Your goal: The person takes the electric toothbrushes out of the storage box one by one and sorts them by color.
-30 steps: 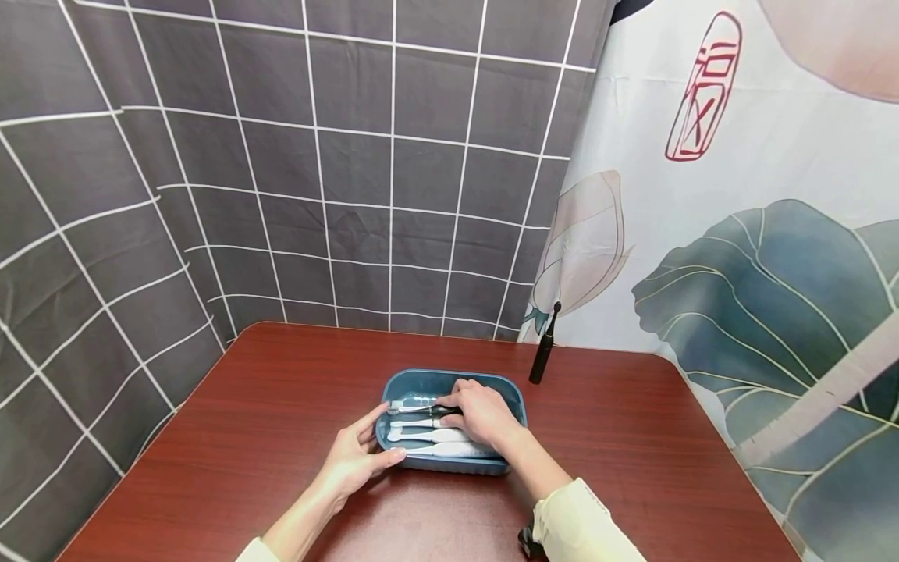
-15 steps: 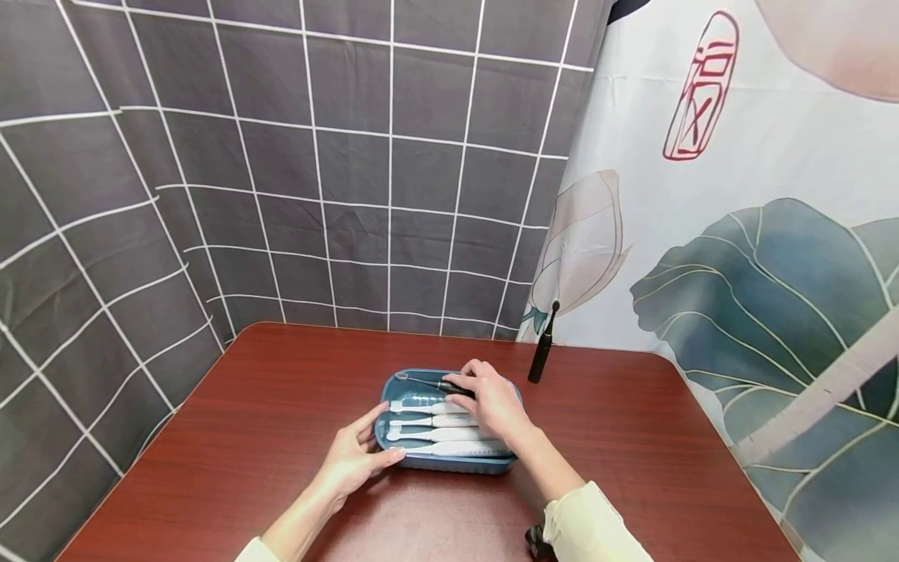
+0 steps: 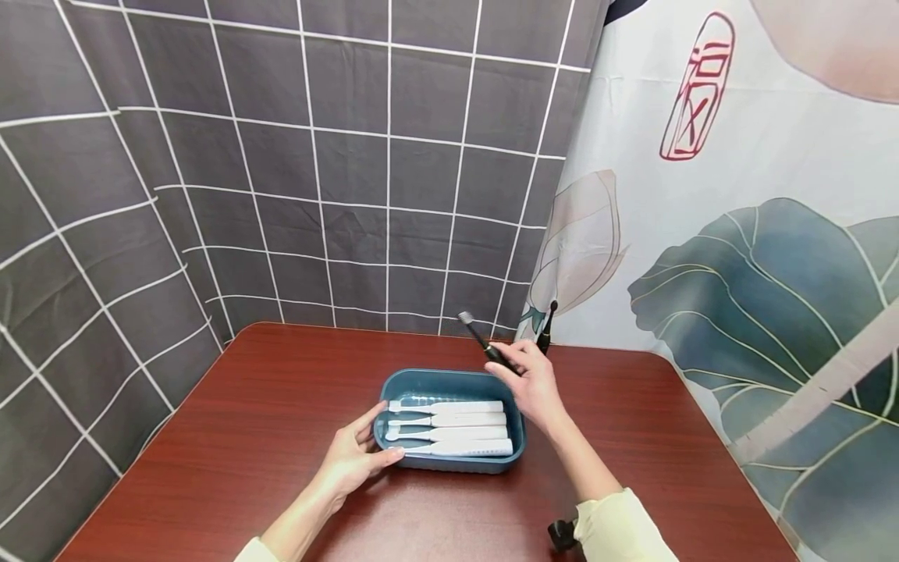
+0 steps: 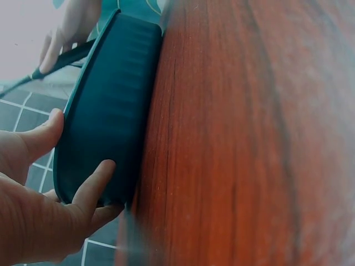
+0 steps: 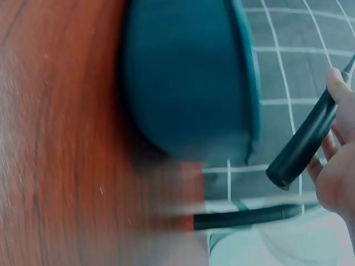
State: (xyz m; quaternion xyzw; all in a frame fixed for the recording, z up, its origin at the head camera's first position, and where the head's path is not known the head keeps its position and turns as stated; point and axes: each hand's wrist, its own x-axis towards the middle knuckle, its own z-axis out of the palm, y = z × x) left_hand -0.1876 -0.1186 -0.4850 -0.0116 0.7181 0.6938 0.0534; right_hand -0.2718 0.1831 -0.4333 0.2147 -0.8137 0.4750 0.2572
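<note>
In the head view my right hand (image 3: 535, 389) holds a black electric toothbrush (image 3: 483, 339) by its handle, above the back right of a blue plastic basket (image 3: 456, 464). The brush head points up and left. From the right wrist, the handle (image 5: 305, 138) shows between thumb and fingers. My left hand (image 3: 357, 459) grips the basket's left end, thumb by the rim and fingers against the outer wall (image 4: 111, 100). Several white electric toothbrushes (image 3: 469, 447) lie side by side inside the basket, heads to the left.
Another black electric toothbrush (image 3: 544, 340) stands near the table's back edge, partly hidden behind my right hand. The reddish-brown table (image 3: 267, 406) meets a grey checked curtain (image 3: 351, 195) and a white floral curtain (image 3: 597, 234). A black object (image 3: 562, 535) shows beside the right sleeve.
My right hand has lifted the black toothbrush out of the basket, moving up and to the right. The left hand and the basket have stayed in place.
</note>
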